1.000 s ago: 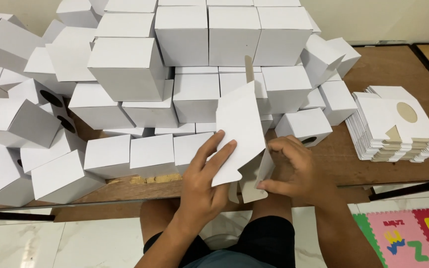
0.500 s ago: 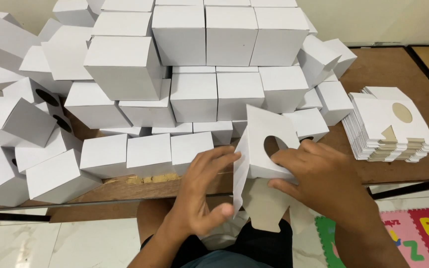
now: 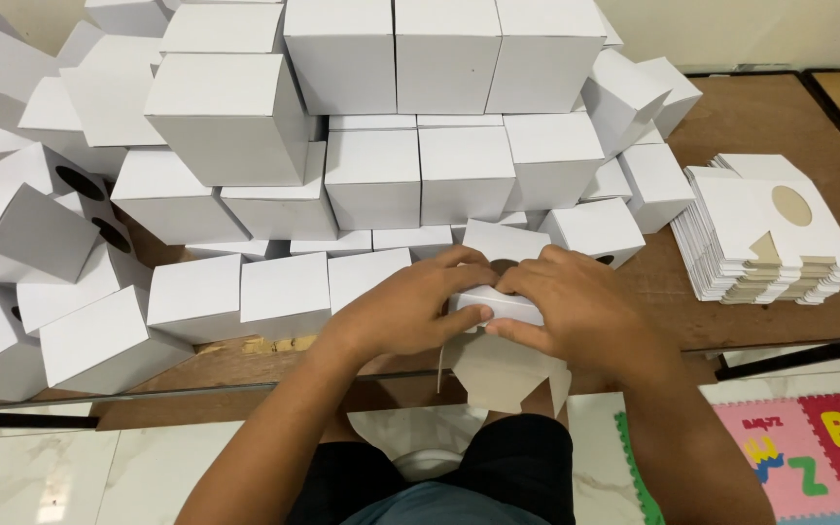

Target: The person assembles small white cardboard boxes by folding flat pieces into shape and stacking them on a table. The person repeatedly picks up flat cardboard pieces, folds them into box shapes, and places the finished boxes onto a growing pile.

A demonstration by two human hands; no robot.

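Both my hands grip one half-folded white cardboard box (image 3: 500, 303) over the front edge of the brown table (image 3: 780, 117). My left hand (image 3: 410, 306) clasps its left side, thumb along the front panel. My right hand (image 3: 576, 311) covers its right side and top. Loose brown-backed flaps (image 3: 503, 374) of the box hang below my hands. Directly behind them lies a row of folded white boxes (image 3: 289, 292).
A big heap of folded white boxes (image 3: 371, 126) fills the table's left and middle. A stack of flat unfolded box blanks (image 3: 765, 233) with round cut-outs sits at the right. A coloured foam letter mat (image 3: 809, 452) lies on the tiled floor at bottom right.
The box blank, held upright and open a second ago, is now folded down and pressed between both hands near the table edge. My hands have closed together over it.
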